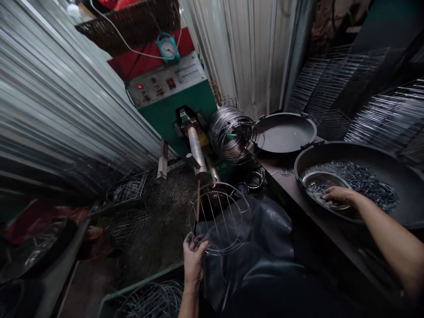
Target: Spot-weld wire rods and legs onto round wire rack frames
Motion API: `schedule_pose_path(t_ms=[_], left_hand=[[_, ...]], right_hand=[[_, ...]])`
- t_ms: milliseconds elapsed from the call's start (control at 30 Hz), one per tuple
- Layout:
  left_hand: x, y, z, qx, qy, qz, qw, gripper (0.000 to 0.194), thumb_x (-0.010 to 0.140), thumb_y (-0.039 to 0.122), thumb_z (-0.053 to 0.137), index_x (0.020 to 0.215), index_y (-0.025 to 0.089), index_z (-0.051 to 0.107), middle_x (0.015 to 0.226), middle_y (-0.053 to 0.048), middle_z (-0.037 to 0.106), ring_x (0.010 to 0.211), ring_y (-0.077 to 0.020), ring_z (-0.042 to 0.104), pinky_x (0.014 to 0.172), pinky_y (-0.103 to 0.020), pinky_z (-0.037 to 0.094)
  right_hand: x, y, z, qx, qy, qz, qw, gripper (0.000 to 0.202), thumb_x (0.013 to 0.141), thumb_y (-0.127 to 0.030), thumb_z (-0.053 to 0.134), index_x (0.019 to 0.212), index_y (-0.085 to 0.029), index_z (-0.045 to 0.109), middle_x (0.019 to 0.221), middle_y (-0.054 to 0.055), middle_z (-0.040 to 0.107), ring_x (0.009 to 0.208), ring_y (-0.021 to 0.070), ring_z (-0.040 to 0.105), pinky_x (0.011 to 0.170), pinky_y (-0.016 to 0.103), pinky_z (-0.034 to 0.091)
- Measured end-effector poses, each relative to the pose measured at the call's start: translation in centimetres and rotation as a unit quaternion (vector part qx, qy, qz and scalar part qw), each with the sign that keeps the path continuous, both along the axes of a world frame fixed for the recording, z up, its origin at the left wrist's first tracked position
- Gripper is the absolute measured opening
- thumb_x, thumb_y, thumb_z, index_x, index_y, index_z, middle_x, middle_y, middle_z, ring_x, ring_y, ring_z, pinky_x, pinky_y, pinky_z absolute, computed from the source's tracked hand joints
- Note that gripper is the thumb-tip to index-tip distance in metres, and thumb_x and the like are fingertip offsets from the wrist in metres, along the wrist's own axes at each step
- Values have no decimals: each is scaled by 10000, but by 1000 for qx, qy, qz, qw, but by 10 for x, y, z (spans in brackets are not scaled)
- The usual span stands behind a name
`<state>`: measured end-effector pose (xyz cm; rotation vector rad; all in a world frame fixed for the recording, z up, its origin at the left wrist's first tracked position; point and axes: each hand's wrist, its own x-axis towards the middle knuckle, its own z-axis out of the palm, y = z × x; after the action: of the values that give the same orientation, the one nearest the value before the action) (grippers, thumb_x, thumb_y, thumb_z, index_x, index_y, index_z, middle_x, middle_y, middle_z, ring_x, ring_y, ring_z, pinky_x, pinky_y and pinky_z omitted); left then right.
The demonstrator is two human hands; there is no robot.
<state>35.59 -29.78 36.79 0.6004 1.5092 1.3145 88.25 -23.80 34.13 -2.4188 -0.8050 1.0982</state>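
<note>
left hand (194, 255) grips a round wire rack (215, 221). right hand (339, 195), at the left's two o'clock, is inside a metal bowl (331, 178); grip unclear.

- big black apron-like cover (258, 247) over the lap, kinda shiny, leather or plastic, can't tell which
- it's got soft creases with pale grey highlights, plus a wavy edge
- bottom part of that cover goes so dark I can't make out where other clothes start
- left hand (195, 256), just left of the cover: bare, forearm bare too
- right hand (338, 195), well off to the cover's right: also bare, same with its long forearm
</note>
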Motion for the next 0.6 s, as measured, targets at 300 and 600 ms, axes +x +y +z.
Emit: schedule_pose_path(t_ms=[300, 600], left_hand=[[6, -6, -3, -25, -19, -10, 999, 676, 603, 180, 727, 1175, 248, 372, 1032, -75, 583, 921, -199, 627, 750, -307, 515], [-12, 2, 1, 10, -1, -35, 999, 686, 577, 208, 740, 1152, 249, 367, 1006, -56, 585, 903, -198, 627, 745, -334, 519]], right_hand=[[-4, 18, -12, -200, -10, 89, 976, 121, 878, -202, 542, 797, -117, 570, 718, -25, 561, 564, 65, 512, 530, 199, 449], [7, -10, 30, 9, 85, 75, 994, 278, 875, -141, 442, 614, -139, 538, 535, 13, 527, 427, 73, 378, 441, 202, 282]])
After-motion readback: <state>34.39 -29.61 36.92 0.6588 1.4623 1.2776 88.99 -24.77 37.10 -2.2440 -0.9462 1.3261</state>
